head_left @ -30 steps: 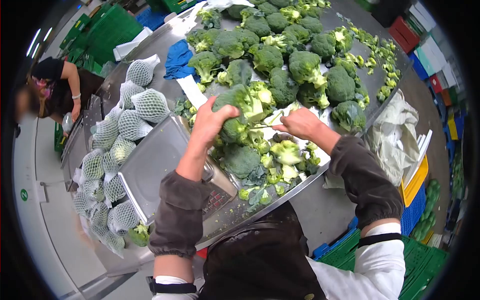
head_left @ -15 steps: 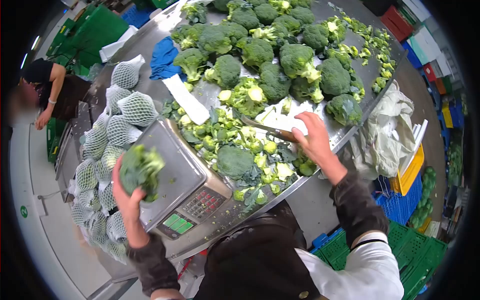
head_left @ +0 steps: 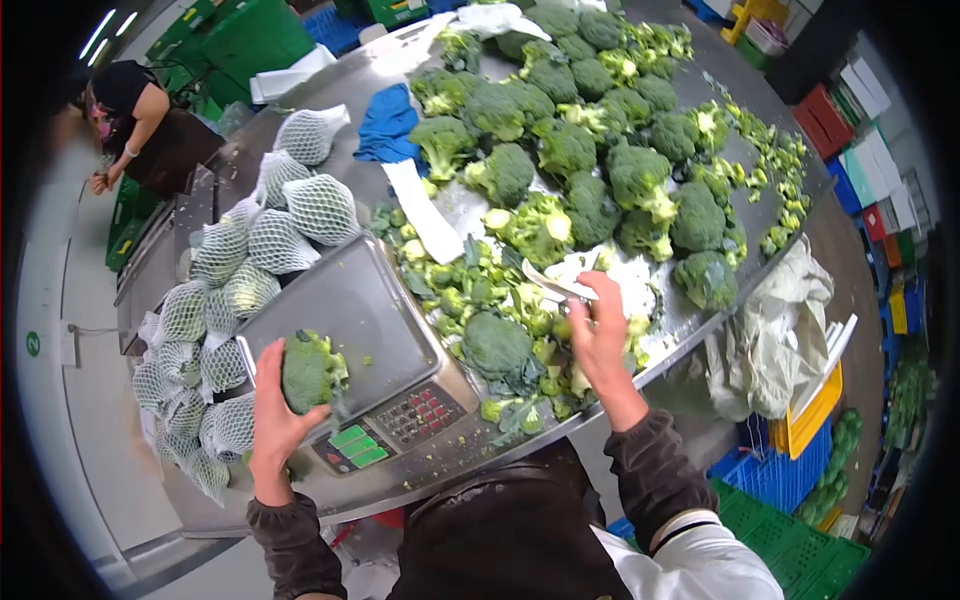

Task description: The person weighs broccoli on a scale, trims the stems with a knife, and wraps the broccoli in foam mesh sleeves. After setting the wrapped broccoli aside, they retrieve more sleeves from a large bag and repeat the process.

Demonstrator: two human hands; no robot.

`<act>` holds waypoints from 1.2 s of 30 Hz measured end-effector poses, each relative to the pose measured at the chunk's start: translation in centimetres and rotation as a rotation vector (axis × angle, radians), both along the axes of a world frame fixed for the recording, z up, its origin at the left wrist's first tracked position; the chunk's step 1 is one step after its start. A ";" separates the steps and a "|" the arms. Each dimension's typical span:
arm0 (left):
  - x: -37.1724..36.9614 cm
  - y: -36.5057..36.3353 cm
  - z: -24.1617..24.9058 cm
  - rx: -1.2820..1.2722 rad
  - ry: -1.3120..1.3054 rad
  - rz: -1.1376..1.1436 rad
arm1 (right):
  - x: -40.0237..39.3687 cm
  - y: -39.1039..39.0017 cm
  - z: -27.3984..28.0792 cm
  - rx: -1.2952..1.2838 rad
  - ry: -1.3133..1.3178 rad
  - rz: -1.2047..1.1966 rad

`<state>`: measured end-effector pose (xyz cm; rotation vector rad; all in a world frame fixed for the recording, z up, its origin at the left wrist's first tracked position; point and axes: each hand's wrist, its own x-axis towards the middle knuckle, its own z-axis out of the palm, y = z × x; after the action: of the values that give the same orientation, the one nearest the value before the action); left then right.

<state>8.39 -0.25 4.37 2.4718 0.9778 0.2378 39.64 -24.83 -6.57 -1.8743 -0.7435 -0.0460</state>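
My left hand [head_left: 275,415] grips a broccoli head [head_left: 310,374] between thumb and fingers, over the left edge of the steel scale plate [head_left: 345,325]. The crown faces left and the cut florets point right. My right hand [head_left: 601,340] is closed around the handle of a knife [head_left: 545,279], its blade pointing up and left over the trimmings. Below and left of that hand, another broccoli head [head_left: 497,346] lies among cut leaves and stem pieces. The scale's keypad [head_left: 415,410] and green displays [head_left: 357,447] face me.
Net-wrapped heads [head_left: 280,240] are piled left of the scale. Many loose broccoli heads [head_left: 640,180] cover the far table, beside a blue cloth [head_left: 388,125] and a white strip [head_left: 424,212]. A plastic sack [head_left: 775,335] hangs at the right edge. Another person [head_left: 135,115] stands at upper left.
The view has shifted, so the table appears farther right. My left hand has brought the broccoli lower, nearer the scale's front left corner. My right hand has drawn back toward me with the knife.
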 end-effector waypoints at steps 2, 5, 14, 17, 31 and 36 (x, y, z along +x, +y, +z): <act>-0.5 -0.3 -0.2 -0.005 -0.008 0.022 | 0.4 5.2 1.6 -0.068 -0.151 0.157; -1.4 -1.3 0.1 -0.037 -0.008 0.037 | 1.3 13.6 -1.2 -0.239 -0.236 0.213; 0.5 -4.7 1.3 -0.143 -0.456 0.262 | -2.0 17.2 1.0 0.033 0.439 0.489; 3.8 -5.4 0.9 -0.640 -0.878 0.326 | -7.7 11.3 5.6 0.121 0.677 0.680; 10.8 -10.5 -3.6 -1.330 -0.381 -0.143 | -6.5 4.8 10.9 0.007 0.162 0.565; 10.6 -11.8 -6.9 -1.800 -0.741 -0.122 | -5.8 2.7 6.5 0.350 0.940 0.243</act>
<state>18.99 -12.09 -2.54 0.6493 0.2983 0.0971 33.87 -22.10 -0.09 -1.2450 -0.2628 0.7609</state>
